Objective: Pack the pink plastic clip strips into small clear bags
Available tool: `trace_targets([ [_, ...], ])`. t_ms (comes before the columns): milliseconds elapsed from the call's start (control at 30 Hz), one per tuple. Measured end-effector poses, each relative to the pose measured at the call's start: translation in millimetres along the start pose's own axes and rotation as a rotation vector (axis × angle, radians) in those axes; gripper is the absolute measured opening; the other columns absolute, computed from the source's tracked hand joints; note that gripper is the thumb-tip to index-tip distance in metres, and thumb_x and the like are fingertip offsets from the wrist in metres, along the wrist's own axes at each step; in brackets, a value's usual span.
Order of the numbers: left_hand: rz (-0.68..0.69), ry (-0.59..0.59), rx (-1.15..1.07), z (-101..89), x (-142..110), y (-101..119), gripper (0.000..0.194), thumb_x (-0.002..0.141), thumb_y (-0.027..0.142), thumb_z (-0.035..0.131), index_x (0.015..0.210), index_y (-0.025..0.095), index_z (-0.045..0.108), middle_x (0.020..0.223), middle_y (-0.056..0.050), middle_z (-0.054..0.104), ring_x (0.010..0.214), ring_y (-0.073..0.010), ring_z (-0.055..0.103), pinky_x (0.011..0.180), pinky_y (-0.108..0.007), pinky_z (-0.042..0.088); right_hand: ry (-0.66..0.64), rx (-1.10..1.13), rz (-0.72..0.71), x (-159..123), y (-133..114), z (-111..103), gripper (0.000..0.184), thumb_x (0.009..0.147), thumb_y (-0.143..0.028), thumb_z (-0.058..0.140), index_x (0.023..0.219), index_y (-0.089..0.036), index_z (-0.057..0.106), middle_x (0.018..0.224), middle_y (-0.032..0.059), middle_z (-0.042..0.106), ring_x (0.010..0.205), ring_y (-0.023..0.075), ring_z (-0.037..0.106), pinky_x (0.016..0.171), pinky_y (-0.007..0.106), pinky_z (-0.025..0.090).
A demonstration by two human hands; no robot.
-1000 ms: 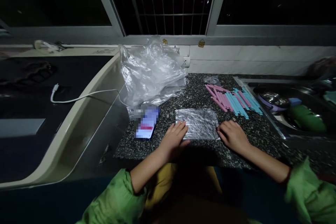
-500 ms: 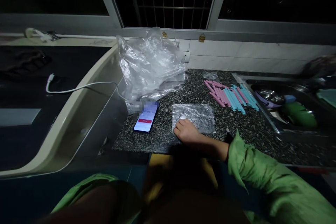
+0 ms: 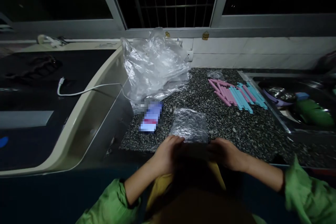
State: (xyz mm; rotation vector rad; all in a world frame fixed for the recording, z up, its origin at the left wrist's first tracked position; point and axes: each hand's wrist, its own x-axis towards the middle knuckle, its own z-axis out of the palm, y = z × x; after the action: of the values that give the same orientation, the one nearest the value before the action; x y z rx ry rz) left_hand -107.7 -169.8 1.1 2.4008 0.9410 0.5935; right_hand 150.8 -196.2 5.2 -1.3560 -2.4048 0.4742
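Note:
A crinkled clear plastic bag (image 3: 189,125) lies at the front edge of the speckled counter. My left hand (image 3: 169,152) is closed at its near left corner, and my right hand (image 3: 223,152) is closed at the near right corner. Between the hands the near edge falls into shadow, so I cannot see how the fingertips sit on it. Left of the bag lies a phone (image 3: 151,117) with a lit, blurred screen. Pink strips (image 3: 223,92) and light-blue strips (image 3: 240,99) are heaped loosely to the right.
A big heap of clear plastic bags (image 3: 157,66) stands at the back by the wall. The sink (image 3: 278,122) at right holds a metal bowl (image 3: 279,93) and a green item (image 3: 313,112). At left, a white cable (image 3: 86,89) crosses a cream-rimmed appliance (image 3: 78,108).
My left hand has come up into view at the bag's near left corner. My right hand has moved right, from the bag's left part to its near right corner. The bag sits nearer the counter edge.

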Motion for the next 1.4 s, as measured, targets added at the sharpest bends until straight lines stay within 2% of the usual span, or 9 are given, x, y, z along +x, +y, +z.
trace_targets([
  [67,-0.039,-0.012,0.027,8.1,-4,10,0.023,0.081,0.034,0.049,0.094,0.022,0.063,0.091,-0.008,0.063,0.084,-0.0196,0.054,0.081,-0.034,0.042,-0.014,-0.033,-0.097,-7,5,-8,0.027,0.087,-0.035,0.042,0.084,-0.022,0.065,0.077,0.0045,0.064,0.071,0.0150,0.056,0.068,0.029,0.044],
  [267,-0.218,0.030,0.031,13.7,3,20,0.026,0.085,0.031,0.043,0.075,0.019,0.063,0.075,-0.006,0.060,0.074,-0.0166,0.053,0.070,-0.029,0.040,0.017,-0.104,-0.218,-9,11,-4,0.033,0.078,-0.039,0.055,0.105,-0.022,0.063,0.097,0.0087,0.064,0.086,0.0193,0.056,0.075,0.034,0.043],
  [433,-0.092,0.027,-0.063,1.6,2,13,0.023,0.079,0.031,0.053,0.096,0.019,0.061,0.093,-0.006,0.064,0.086,-0.0185,0.056,0.078,-0.032,0.043,0.138,-0.112,-0.127,5,11,5,0.014,0.079,-0.022,0.051,0.085,-0.022,0.064,0.080,0.0034,0.063,0.075,0.0154,0.054,0.068,0.029,0.041],
  [567,0.062,0.028,0.016,-12.2,-5,-2,0.060,0.067,0.035,0.066,0.121,0.019,0.048,0.120,-0.011,0.055,0.109,-0.0243,0.049,0.094,-0.040,0.037,0.279,-0.023,-0.251,11,13,-3,0.012,0.080,-0.015,0.049,0.078,-0.022,0.059,0.075,0.0022,0.063,0.071,0.0145,0.052,0.063,0.028,0.041],
  [667,0.084,0.055,0.100,-16.6,-5,-15,0.065,0.067,0.027,0.065,0.127,0.021,0.043,0.130,-0.012,0.048,0.118,-0.0263,0.044,0.100,-0.044,0.033,0.371,0.053,-0.300,13,13,-10,0.014,0.079,-0.011,0.050,0.084,-0.022,0.057,0.079,0.0033,0.062,0.074,0.0149,0.053,0.064,0.028,0.043],
  [833,0.098,0.154,0.009,-9.2,13,-27,0.019,0.080,0.018,0.051,0.095,0.021,0.063,0.109,-0.008,0.064,0.104,-0.0204,0.056,0.091,-0.041,0.041,0.359,0.076,-0.326,17,17,-15,0.019,0.078,-0.012,0.053,0.093,-0.023,0.057,0.085,0.0051,0.062,0.079,0.0165,0.054,0.066,0.030,0.045],
  [933,0.090,0.202,-0.133,-5.3,24,-27,0.015,0.083,0.020,0.049,0.084,0.018,0.064,0.096,-0.007,0.069,0.090,-0.0162,0.062,0.082,-0.034,0.046,0.282,-0.014,-0.252,25,29,-17,0.036,0.076,-0.017,0.058,0.112,-0.023,0.054,0.102,0.0094,0.061,0.093,0.0210,0.054,0.075,0.036,0.046],
  [1167,-0.130,0.190,-0.231,-8.0,35,-27,0.021,0.083,0.024,0.046,0.077,0.016,0.064,0.077,-0.003,0.070,0.073,-0.0138,0.063,0.069,-0.025,0.047,0.201,-0.018,-0.250,48,56,-15,0.014,0.081,-0.021,0.052,0.086,-0.023,0.066,0.093,0.0058,0.066,0.087,0.0190,0.055,0.079,0.038,0.044],
  [1400,-0.375,0.362,-0.228,-0.8,48,-30,0.019,0.080,0.026,0.049,0.083,0.015,0.064,0.079,-0.005,0.069,0.075,-0.0158,0.062,0.070,-0.026,0.047,0.239,0.045,-0.165,51,55,-11,0.019,0.082,-0.027,0.052,0.073,-0.021,0.066,0.081,0.0060,0.063,0.079,0.0178,0.052,0.070,0.033,0.042],
])
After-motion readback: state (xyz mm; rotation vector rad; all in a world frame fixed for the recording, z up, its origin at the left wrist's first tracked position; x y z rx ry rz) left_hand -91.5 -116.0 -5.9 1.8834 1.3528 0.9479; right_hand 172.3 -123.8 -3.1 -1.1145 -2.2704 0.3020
